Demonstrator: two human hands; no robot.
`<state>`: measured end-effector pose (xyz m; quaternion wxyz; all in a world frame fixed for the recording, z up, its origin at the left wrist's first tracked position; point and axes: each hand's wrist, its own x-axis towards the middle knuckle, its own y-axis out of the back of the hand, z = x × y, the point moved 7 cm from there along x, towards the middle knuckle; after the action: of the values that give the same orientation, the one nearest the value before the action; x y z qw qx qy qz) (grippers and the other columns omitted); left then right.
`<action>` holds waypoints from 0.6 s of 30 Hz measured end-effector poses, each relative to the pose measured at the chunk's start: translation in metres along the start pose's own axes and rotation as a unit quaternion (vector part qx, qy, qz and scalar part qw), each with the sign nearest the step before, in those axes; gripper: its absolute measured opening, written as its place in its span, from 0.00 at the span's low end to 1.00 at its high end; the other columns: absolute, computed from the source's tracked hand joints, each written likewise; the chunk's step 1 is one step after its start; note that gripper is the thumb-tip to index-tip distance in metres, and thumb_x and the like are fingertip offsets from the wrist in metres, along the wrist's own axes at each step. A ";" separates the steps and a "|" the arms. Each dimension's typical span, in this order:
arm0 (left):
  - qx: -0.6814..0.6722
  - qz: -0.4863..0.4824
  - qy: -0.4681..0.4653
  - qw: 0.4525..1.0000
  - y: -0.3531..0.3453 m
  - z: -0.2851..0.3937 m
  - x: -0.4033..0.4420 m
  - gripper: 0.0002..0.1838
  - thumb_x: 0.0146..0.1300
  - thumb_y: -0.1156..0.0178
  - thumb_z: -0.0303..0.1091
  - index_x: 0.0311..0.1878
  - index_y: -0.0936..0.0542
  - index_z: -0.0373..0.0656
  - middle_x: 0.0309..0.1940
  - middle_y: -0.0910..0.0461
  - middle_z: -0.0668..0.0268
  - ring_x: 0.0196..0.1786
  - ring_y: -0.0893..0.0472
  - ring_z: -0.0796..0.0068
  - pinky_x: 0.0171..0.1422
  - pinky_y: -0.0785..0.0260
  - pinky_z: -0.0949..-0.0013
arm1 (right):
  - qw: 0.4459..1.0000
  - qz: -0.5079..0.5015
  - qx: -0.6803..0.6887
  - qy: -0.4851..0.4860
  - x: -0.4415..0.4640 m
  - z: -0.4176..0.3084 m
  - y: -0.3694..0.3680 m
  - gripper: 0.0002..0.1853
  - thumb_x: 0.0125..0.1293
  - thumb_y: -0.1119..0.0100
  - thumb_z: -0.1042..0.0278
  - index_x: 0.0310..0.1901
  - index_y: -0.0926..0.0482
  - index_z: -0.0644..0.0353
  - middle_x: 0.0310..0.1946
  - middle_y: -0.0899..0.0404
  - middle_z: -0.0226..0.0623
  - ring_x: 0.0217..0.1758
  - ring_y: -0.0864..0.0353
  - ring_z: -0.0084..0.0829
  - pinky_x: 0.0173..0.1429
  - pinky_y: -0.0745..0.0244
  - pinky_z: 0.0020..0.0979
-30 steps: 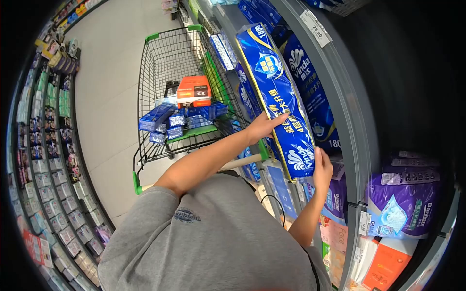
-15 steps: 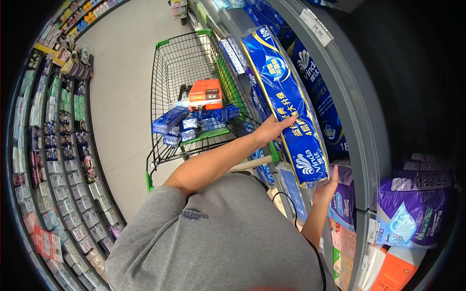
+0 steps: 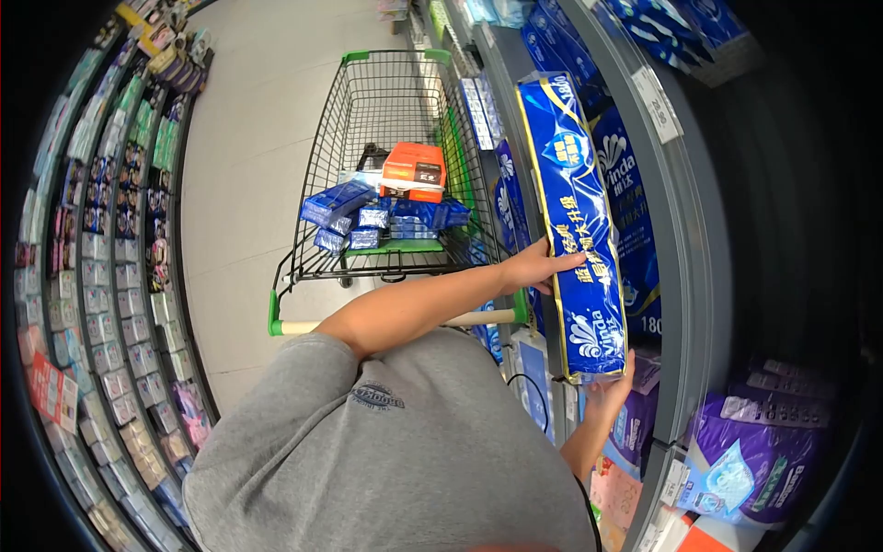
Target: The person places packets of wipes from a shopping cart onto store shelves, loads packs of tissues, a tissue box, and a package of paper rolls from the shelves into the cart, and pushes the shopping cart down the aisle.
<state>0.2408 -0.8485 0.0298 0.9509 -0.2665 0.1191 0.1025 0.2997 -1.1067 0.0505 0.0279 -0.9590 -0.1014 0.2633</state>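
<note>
A long blue Vinda tissue pack point(image 3: 584, 230), wrapped in clear plastic with gold trim, is held between my hands beside the shelf. My left hand point(image 3: 543, 267) crosses in front of my body and grips the pack's left side, thumb on the printed face and fingers partly hidden behind it. My right hand point(image 3: 612, 382) supports its lower end from below, with most fingers out of sight. Behind the pack, similar blue Vinda packs point(image 3: 628, 193) stand on the shelf.
A shopping cart point(image 3: 317, 166) with a pale handle stands ahead, holding an orange box point(image 3: 414, 172) and several blue tissue packs point(image 3: 338, 202). Purple packages point(image 3: 750, 451) sit low on the right shelf. Stocked shelves point(image 3: 115, 304) line the left side of the aisle floor point(image 3: 244, 184).
The pack is now more upright and sits farther right and slightly lower in view, with both hands still on it. My view has shifted, and more of the cart's handle shows.
</note>
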 end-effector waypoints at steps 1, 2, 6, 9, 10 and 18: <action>-0.019 -0.011 0.008 1.000 0.001 -0.004 0.003 0.42 0.63 0.43 0.64 0.71 0.40 0.44 0.62 0.27 0.57 0.63 0.26 0.60 0.61 0.29 0.53 | 0.998 -0.030 0.059 0.013 -0.004 -0.006 -0.008 0.23 0.72 0.54 0.42 0.52 0.22 0.54 0.38 0.17 0.29 0.24 0.23 0.18 0.15 0.45 0.18; -0.043 -0.015 0.011 0.999 0.001 -0.005 0.005 0.42 0.63 0.43 0.64 0.71 0.39 0.45 0.62 0.27 0.57 0.63 0.25 0.60 0.62 0.29 0.52 | 0.997 -0.004 0.074 0.014 -0.009 -0.010 -0.008 0.22 0.72 0.53 0.44 0.51 0.23 0.54 0.37 0.17 0.29 0.21 0.25 0.17 0.13 0.52 0.18; -0.118 -0.034 0.003 0.992 -0.001 0.006 0.008 0.39 0.63 0.44 0.64 0.68 0.34 0.45 0.61 0.24 0.59 0.61 0.23 0.61 0.63 0.30 0.52 | 0.996 -0.015 0.026 0.089 -0.027 -0.034 -0.023 0.20 0.73 0.53 0.44 0.47 0.23 0.53 0.35 0.17 0.29 0.20 0.28 0.15 0.14 0.50 0.17; -0.215 -0.027 -0.004 0.976 0.004 0.019 0.005 0.31 0.64 0.41 0.55 0.63 0.27 0.45 0.54 0.18 0.62 0.56 0.19 0.68 0.62 0.29 0.56 | 0.992 -0.010 -0.021 0.121 -0.036 -0.039 -0.035 0.20 0.74 0.54 0.45 0.46 0.23 0.54 0.33 0.18 0.28 0.19 0.32 0.14 0.17 0.50 0.16; -0.249 -0.032 -0.014 0.968 0.007 0.025 0.004 0.27 0.65 0.41 0.50 0.62 0.27 0.45 0.53 0.18 0.62 0.54 0.18 0.68 0.62 0.29 0.56 | 0.990 -0.014 -0.015 0.137 -0.037 -0.038 -0.039 0.19 0.75 0.53 0.47 0.44 0.23 0.55 0.27 0.24 0.23 0.19 0.39 0.12 0.22 0.51 0.16; -0.366 -0.051 -0.095 0.924 0.037 0.045 -0.013 0.22 0.68 0.44 0.45 0.61 0.25 0.43 0.52 0.17 0.60 0.52 0.17 0.65 0.61 0.26 0.56 | 0.938 -0.081 -0.125 0.312 -0.096 -0.044 -0.100 0.16 0.73 0.49 0.68 0.55 0.38 0.67 0.28 0.26 0.30 0.29 0.34 0.13 0.31 0.44 0.17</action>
<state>0.2268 -0.7954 0.0530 0.7980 -0.5908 -0.0311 0.1148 0.2238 -1.0290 0.1471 -0.0405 -0.9773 -0.1967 -0.0667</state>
